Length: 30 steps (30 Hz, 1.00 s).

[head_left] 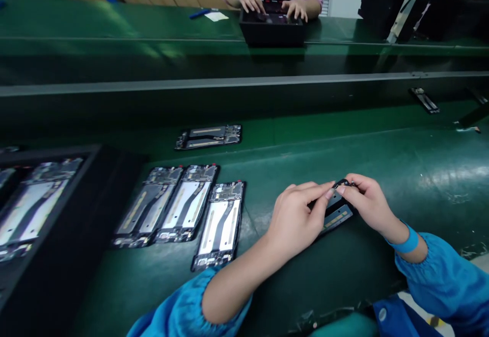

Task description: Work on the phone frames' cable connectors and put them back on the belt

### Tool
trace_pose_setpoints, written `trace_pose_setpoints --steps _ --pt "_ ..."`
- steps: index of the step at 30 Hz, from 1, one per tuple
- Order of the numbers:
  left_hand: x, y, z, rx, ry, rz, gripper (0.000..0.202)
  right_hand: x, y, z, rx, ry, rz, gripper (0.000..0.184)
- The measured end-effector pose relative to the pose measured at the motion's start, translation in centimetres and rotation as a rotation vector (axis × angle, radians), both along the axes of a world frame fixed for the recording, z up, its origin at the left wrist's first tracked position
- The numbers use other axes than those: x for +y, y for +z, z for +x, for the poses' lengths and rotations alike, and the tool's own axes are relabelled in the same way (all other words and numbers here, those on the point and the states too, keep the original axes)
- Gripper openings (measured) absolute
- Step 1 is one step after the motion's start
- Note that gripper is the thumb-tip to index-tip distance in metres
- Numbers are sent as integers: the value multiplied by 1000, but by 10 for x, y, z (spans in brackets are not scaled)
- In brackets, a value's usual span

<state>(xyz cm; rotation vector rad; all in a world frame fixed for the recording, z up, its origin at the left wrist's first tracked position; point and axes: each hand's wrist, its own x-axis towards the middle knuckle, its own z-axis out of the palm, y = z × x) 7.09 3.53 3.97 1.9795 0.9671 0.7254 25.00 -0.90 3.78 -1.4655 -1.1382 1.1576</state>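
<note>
Both my hands hold one phone frame (335, 213) just above the green work surface (420, 174). My left hand (296, 217) grips its left side, fingers curled over the top edge. My right hand (367, 202) pinches the frame's upper right corner, where a small black part sits between thumb and forefinger. Three more phone frames (183, 209) lie side by side to the left of my hands, circuit boards and pale panels facing up. A single phone frame (209, 136) lies crosswise farther back.
A black tray (76, 235) with more phone frames stands at the left. Across the conveyor (153, 56), a person in pink rests both hands on a black tray (272, 28). A blue pen (199, 14) and white paper lie beside it. Small parts (424, 99) lie far right.
</note>
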Motion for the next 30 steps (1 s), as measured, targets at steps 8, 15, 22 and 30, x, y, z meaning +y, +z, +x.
trace_pose_setpoints --steps 8,15,22,30 --pt "-7 -4 7 -25 23 46 27 -1 -3 3 11 -33 55 29" --pt "-6 -2 12 -51 21 15 26 0 -3 12 13 36 64 26" --pt "-7 -2 12 -12 42 123 26 5 0 12 37 20 58 29" --pt "1 -6 17 64 87 121 26 18 -9 9 80 -2 3 30"
